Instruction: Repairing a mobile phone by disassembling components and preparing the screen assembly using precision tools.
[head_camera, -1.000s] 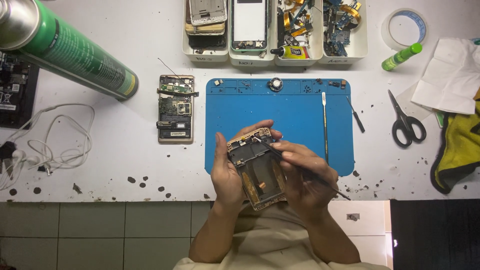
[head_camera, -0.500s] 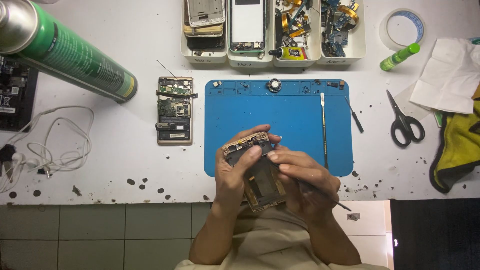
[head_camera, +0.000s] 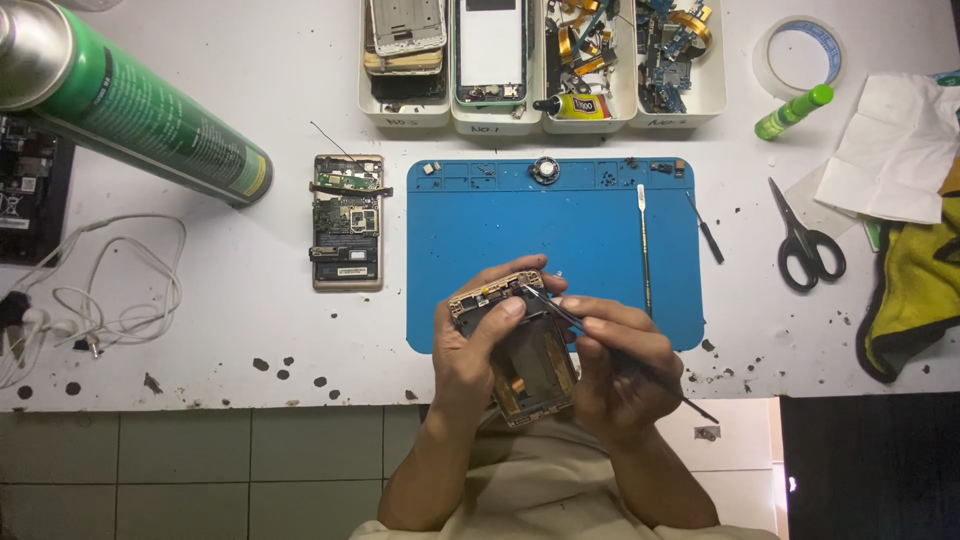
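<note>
An opened phone, its back removed, is gripped in the left hand over the near edge of the blue work mat on the white counter; the thumb is pressed across its upper part, and the lower left edge is hidden behind the palm. A thin dark tool is pinched in the fingers of the right hand, its tip laid at the top of the phone; its middle is covered by the fingers and only the tail is seen past the wrist. The parts inside the phone are too small to be made out. A second stripped phone lies left of the mat, a green spray can is cut off at the upper left, and scissors lie to the right.
</note>
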